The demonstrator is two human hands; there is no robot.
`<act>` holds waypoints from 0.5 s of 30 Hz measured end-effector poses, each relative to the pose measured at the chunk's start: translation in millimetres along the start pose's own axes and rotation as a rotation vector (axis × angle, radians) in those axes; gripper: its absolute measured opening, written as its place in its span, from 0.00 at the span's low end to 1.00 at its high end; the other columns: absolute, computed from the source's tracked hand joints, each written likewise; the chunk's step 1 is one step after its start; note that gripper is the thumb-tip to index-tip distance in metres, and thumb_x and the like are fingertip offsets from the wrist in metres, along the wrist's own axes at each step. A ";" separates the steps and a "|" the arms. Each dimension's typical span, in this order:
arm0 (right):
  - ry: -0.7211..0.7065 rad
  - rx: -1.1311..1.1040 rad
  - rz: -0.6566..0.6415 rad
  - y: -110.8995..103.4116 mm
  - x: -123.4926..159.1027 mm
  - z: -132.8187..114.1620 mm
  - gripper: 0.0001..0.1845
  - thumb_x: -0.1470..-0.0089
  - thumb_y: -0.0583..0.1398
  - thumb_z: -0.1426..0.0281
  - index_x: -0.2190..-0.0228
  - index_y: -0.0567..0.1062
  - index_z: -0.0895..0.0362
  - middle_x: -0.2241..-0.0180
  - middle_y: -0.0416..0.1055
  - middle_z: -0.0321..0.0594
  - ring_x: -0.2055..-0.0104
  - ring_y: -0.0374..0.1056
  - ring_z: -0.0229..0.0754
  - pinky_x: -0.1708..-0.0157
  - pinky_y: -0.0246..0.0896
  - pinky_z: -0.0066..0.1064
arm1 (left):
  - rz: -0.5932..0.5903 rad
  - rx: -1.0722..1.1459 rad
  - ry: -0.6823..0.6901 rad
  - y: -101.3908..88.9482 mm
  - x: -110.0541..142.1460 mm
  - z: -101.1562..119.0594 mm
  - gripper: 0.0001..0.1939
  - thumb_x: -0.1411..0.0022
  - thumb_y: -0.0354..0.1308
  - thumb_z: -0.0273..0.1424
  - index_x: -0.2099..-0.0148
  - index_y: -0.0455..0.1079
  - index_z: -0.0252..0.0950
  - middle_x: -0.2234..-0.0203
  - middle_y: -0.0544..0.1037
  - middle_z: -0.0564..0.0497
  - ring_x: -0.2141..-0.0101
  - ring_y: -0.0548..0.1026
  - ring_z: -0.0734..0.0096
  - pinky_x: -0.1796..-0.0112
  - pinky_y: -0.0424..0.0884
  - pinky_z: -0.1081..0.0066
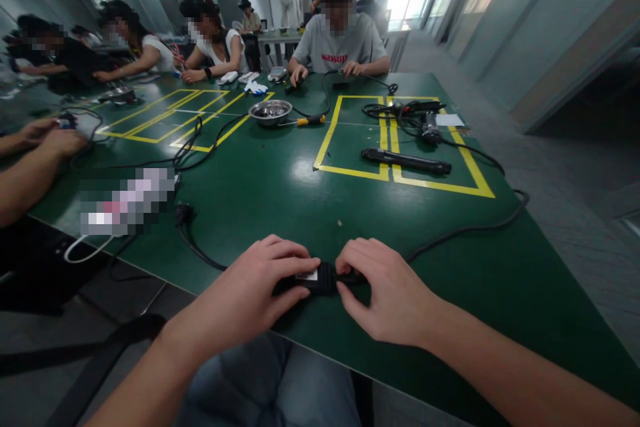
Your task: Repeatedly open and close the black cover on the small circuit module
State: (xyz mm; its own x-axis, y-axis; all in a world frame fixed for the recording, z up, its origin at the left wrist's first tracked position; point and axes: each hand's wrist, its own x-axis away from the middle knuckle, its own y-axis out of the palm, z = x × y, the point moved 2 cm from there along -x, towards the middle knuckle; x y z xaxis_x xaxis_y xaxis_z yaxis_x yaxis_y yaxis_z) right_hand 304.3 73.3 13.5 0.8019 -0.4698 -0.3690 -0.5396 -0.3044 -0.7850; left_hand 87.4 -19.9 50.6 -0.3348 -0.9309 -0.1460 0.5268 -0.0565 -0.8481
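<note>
A black power adapter (326, 278) with a white label lies at the near edge of the green table. My left hand (273, 280) is closed around its left part, thumb and fingers on either side. With its fingertips, my right hand (385, 287) pinches the black cable end (350, 277) at the adapter's right side. Whether that end is fully seated, I cannot tell. From the right hand a black cable (465, 230) curves away to the right. Out of the left side runs a cord with a black plug (184, 215), lying loose on the table.
A blurred-out pinkish object (135, 200) lies at left. Ahead are a metal bowl (271, 112), a yellow-handled screwdriver (311, 120), a black bar-shaped tool (406, 161) and tangled cables (403, 117) within yellow tape. A co-worker's hands (55, 137) work at left; another person sits opposite.
</note>
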 end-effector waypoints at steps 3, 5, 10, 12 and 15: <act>0.007 0.009 -0.004 0.6 -0.2 0.7 0.07 0.44 0.61 0.76 0.67 0.67 0.53 0.69 0.70 0.37 0.67 0.63 0.44 0.64 0.53 0.37 | -0.017 -0.057 -0.015 3.8 -1.3 0.3 0.21 0.27 0.66 0.27 0.35 0.77 0.47 0.45 0.82 0.47 0.46 0.78 0.57 0.46 0.77 0.56; 0.012 0.011 -0.008 1.1 -0.5 0.9 0.07 0.44 0.61 0.75 0.68 0.67 0.53 0.69 0.70 0.37 0.67 0.63 0.43 0.64 0.53 0.36 | -0.024 -0.079 -0.021 3.6 -1.1 -1.1 0.21 0.27 0.66 0.26 0.35 0.76 0.45 0.44 0.82 0.47 0.46 0.78 0.57 0.46 0.77 0.56; 0.024 0.012 -0.038 2.0 -1.1 0.0 0.05 0.42 0.59 0.74 0.68 0.68 0.54 0.69 0.70 0.37 0.67 0.64 0.43 0.65 0.54 0.37 | -0.032 -0.102 -0.044 3.5 4.3 -0.6 0.21 0.28 0.67 0.25 0.36 0.77 0.43 0.46 0.83 0.46 0.47 0.78 0.57 0.47 0.78 0.57; 0.021 0.019 -0.040 1.9 -1.2 -0.5 0.05 0.42 0.59 0.74 0.68 0.68 0.54 0.69 0.71 0.38 0.67 0.63 0.44 0.65 0.54 0.37 | -0.030 -0.100 -0.068 3.0 5.9 1.5 0.20 0.28 0.66 0.24 0.37 0.77 0.42 0.46 0.83 0.46 0.48 0.78 0.56 0.47 0.78 0.57; 0.014 0.021 -0.044 1.7 -1.3 -0.4 0.05 0.42 0.59 0.75 0.67 0.68 0.54 0.69 0.71 0.37 0.67 0.63 0.43 0.65 0.54 0.36 | -0.046 -0.077 -0.082 -1.8 2.5 3.6 0.19 0.29 0.67 0.25 0.39 0.78 0.42 0.48 0.84 0.46 0.48 0.79 0.56 0.47 0.77 0.58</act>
State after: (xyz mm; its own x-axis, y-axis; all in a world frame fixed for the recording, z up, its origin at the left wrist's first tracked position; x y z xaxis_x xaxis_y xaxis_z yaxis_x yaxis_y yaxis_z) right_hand 302.3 73.1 12.8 0.8208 -0.4680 -0.3274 -0.4985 -0.3071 -0.8107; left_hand 88.4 -23.5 53.6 -0.2912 -0.9544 -0.0663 0.4497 -0.0753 -0.8900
